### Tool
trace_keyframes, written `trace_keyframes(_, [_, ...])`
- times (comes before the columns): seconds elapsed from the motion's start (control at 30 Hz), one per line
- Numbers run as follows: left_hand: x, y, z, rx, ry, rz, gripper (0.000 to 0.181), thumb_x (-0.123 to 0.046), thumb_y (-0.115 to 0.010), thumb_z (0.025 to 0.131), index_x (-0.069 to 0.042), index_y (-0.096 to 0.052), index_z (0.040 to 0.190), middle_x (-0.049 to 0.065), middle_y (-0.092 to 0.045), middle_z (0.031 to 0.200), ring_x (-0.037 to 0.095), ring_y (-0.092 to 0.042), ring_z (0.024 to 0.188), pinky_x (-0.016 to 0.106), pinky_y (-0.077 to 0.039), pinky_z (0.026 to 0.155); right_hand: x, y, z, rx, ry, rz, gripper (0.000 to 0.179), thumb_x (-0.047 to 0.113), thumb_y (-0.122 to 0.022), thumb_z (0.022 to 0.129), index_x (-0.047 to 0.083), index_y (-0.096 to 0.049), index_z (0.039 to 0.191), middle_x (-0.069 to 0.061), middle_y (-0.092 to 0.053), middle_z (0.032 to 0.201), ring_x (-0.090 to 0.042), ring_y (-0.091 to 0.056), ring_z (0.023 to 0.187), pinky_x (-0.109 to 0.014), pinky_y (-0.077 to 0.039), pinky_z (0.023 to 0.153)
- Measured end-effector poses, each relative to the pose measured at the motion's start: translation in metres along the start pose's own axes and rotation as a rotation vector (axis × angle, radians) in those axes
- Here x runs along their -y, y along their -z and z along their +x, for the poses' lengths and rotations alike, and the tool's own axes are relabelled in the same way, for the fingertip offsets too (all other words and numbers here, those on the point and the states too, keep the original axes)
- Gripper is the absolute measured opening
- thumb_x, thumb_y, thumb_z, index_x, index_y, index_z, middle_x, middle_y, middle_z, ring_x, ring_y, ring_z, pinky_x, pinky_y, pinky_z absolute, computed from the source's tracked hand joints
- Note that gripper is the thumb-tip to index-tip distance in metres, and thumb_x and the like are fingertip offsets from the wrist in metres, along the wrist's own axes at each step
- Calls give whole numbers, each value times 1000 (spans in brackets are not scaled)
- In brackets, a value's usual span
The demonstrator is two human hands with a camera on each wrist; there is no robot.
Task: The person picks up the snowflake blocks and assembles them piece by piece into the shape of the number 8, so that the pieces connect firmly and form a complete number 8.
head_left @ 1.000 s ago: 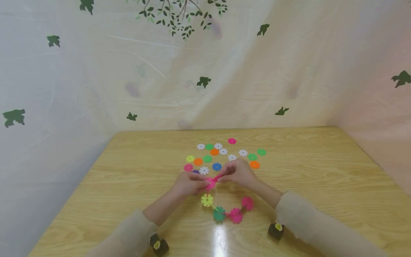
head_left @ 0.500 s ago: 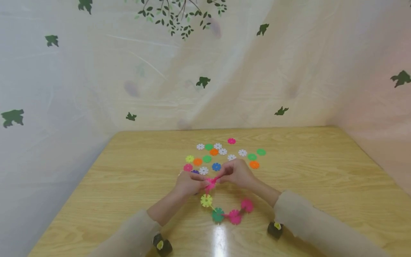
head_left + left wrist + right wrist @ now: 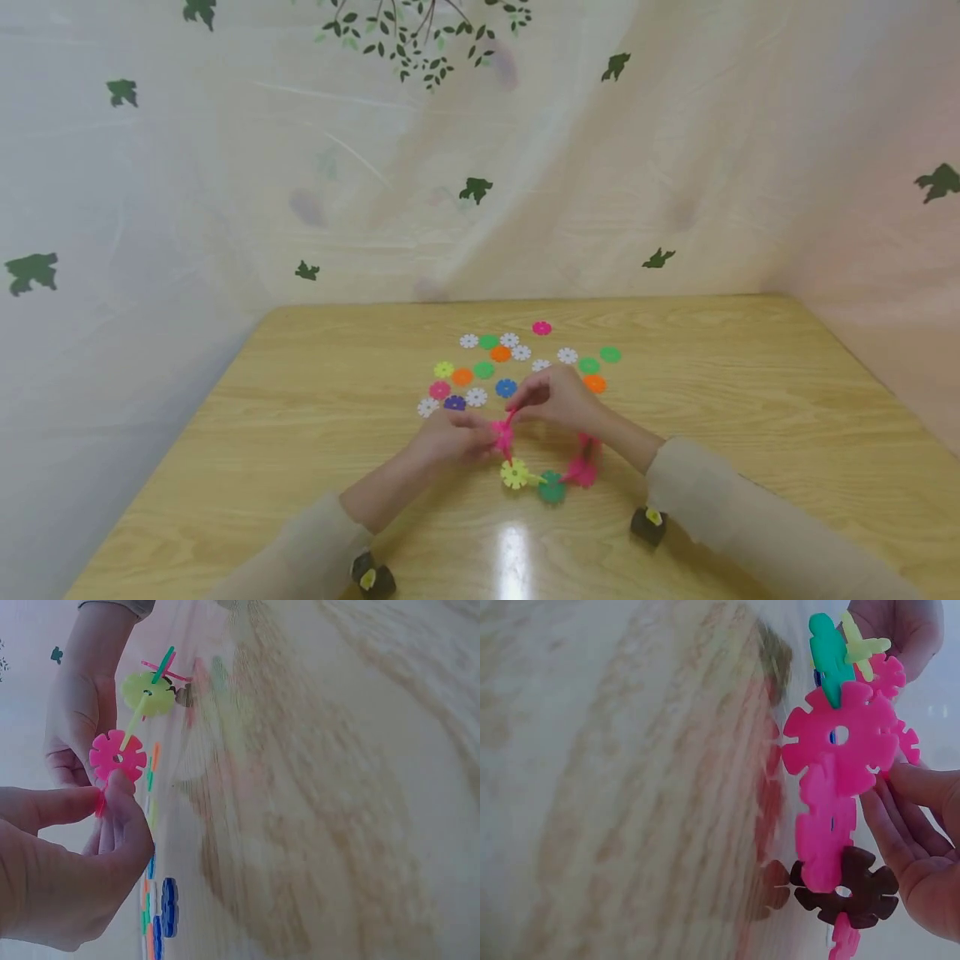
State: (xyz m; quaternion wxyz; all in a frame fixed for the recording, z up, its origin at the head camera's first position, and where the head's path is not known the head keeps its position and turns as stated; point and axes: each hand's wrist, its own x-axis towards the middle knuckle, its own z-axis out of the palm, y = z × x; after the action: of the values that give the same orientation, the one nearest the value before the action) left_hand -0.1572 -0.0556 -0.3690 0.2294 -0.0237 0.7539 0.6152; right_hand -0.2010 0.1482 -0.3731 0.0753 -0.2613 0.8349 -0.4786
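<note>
Slotted plastic flower discs are joined edge to edge into a curved chain: a yellow disc, a green disc, pink discs and a brown disc. My left hand pinches a pink disc at the chain's left end between thumb and finger. Just above it, my right hand pinches another pink disc, seen nearly edge-on where it meets the first. From the hands the chain curves down and round to the right, passing under the right wrist. The right hand's fingertips are partly hidden in the right wrist view.
Several loose flower discs lie beyond the hands on the wooden table, among them a blue disc, a purple disc and an orange disc. A pale curtain hangs behind the table.
The chain has swung to the right and slightly up, its far end now under the right wrist. The left wrist has turned a little. Both hands keep their pinch.
</note>
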Motion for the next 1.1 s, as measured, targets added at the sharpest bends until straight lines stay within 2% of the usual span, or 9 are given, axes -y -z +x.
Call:
trace_keyframes(0.2, [-1,0,1,-4,-11,83,20,-7,-65,89,4,-69,105,15,-74,97,9,-69,79,26,-59,79,1,-1,-2,10,0,-21,13,3,-76,77,3,-74,90,-13,-76,90,-18,-73,82,-18,-58,73])
trace_keyframes(0.4, [0,0,3,-15,-16,90,18,-3,-66,87,4,-69,103,14,-74,94,9,-69,76,25,-59,75,-4,7,-3,14,-27,-38,18,4,-77,77,1,-73,95,-14,-75,95,-21,-73,86,-22,-59,75])
trace_keyframes(0.67, [-1,0,3,-32,4,101,18,-4,-67,86,2,-69,102,14,-74,94,9,-67,75,23,-59,73,-19,49,-10,-69,-58,-277,22,5,-74,80,-3,-70,100,-19,-73,98,-27,-71,88,-32,-60,76])
trace_keyframes(0.83, [0,1,2,-33,-7,97,17,-4,-67,86,2,-69,102,14,-74,94,9,-66,74,23,-59,73,-31,71,-16,-105,-188,-436,23,5,-71,81,-2,-68,103,-18,-71,102,-30,-66,92,-40,-58,80])
trace_keyframes(0.93, [0,1,2,-34,-14,97,18,-4,-68,85,2,-69,102,14,-74,95,9,-67,75,24,-59,73,-37,78,-18,-97,-262,-479,24,7,-72,79,-1,-68,102,-18,-70,101,-29,-64,93,-43,-56,82])
trace_keyframes(1.1, [0,1,1,-32,-10,107,18,-6,-69,84,1,-69,101,13,-74,95,10,-67,75,24,-59,73,-42,80,-20,-67,-264,-495,25,10,-76,78,-2,-68,99,-18,-70,99,-28,-64,91,-43,-56,83])
